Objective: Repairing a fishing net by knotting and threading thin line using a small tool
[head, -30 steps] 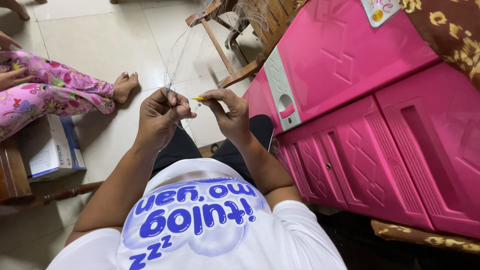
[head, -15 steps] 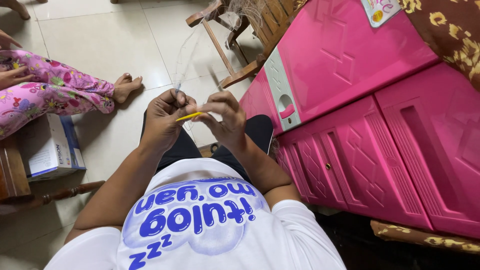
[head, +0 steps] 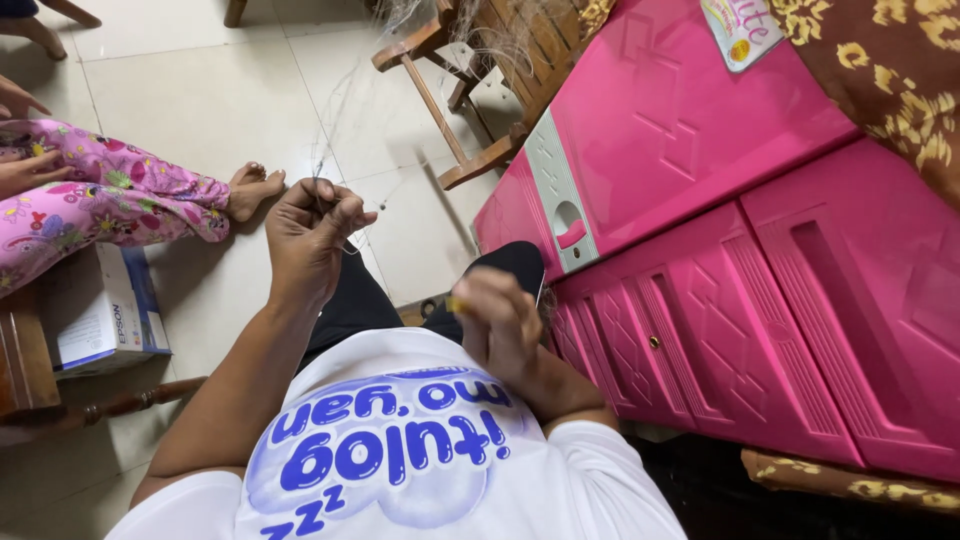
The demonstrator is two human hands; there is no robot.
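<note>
In the head view, thin pale netting threads are pinched between the closed fingers of the left hand, raised over the pale tiled floor; the threads run up toward a wooden chair frame. The right hand is drawn back near the lap, blurred, its fingers curled around a small yellow tool. A bright pink plastic cabinet is seen just beside it.

- Your left hand is raised in front of you, arm stretched forward, fingers curled and pinched together at the tips.
- Your right hand sits low, close to your chest, elbow bent, fingers closed, blurred.
</note>
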